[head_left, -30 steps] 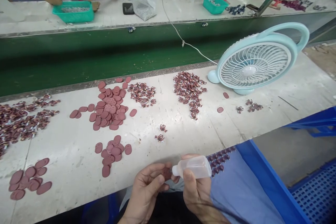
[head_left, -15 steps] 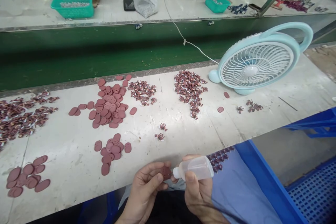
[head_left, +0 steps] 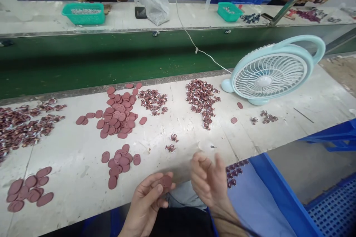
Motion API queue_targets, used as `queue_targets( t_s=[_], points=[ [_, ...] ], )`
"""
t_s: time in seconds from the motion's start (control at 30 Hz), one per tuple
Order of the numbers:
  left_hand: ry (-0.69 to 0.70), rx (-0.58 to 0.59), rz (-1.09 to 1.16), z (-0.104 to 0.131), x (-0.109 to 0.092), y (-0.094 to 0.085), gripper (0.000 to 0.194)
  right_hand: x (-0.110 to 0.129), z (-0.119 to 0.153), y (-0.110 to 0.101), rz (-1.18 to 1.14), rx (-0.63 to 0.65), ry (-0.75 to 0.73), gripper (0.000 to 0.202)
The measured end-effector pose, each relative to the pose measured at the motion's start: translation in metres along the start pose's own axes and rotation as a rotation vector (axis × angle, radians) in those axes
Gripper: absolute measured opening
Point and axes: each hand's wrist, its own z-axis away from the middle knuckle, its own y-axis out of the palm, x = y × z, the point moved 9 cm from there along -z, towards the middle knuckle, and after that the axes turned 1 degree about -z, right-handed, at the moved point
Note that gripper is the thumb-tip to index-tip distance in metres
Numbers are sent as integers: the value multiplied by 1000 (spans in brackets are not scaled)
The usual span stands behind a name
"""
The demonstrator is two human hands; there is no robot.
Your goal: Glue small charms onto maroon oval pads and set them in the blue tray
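Observation:
My left hand point(head_left: 150, 196) pinches a maroon oval disc point(head_left: 166, 182) by its edge, above the table's front edge. To its right, my right hand point(head_left: 207, 177) is empty, its fingers apart and somewhat blurred by motion. Just beyond those fingers, the squeeze bottle point(head_left: 204, 145) lies on the table, pale and hard to make out, with a dark tip. Two small maroon pieces point(head_left: 172, 143) lie between the hands and a larger heap of such pieces point(head_left: 201, 98). Loose oval discs form a pile point(head_left: 118, 116) and a smaller group point(head_left: 121, 161) to the left.
A light blue fan point(head_left: 272, 72) stands at the back right, its white cord point(head_left: 208, 54) running upward. At lower right, a blue crate point(head_left: 289, 196) holds rows of maroon pieces point(head_left: 235, 172). Co-workers sit across a second table with green baskets point(head_left: 83, 18).
My right hand has let go of the squeeze bottle, which now lies on the table, and its fingers have opened. My left hand keeps the oval disc, shifted slightly left.

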Motion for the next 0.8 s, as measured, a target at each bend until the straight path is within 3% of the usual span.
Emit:
queue_targets(
  t_s=[0.1,0.2,0.3,0.43,0.57,0.63,0.8],
  points=[
    [3,-1,9,-3,-3,-6,32,1,-13,18,305,21,-94,29],
    [4,7,24,-7,-6,-10,32,4,-36,28,625,-13,-187,24],
    [16,-3,34,-8,-9,-15,29,6,-47,33,776,-11,-198,14],
    [39,-29,48,-9,-11,-21,25,13,-29,35,739,35,-138,19],
    [70,16,-13,-9,-11,-16,25,5,5,40,356,143,38,21],
    [78,55,-42,-8,-11,-10,27,0,17,39,239,109,96,16],
    [103,100,-99,-8,-12,0,25,-5,25,42,293,55,127,9]
  ],
)
